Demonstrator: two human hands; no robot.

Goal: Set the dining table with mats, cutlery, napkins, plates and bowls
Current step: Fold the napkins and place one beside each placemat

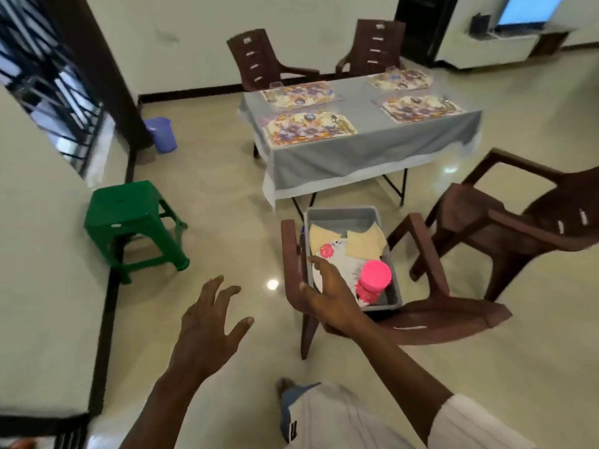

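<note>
At lower centre the right hand (327,296), fingers apart and empty, hangs just over the flowered plate (340,265) in the grey tub (340,215), nearer than the splayed left hand (207,332)

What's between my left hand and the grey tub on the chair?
The head view shows the chair's armrest between the left hand and the tub, plus the right hand reaching over it.

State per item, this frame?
tray: on chair seat, loaded
plates: in tray
napkins: in tray, beyond plates
pink container: in tray
placemats: four, flat on table
left hand: open, holding nothing
right hand: open, over tray
</note>
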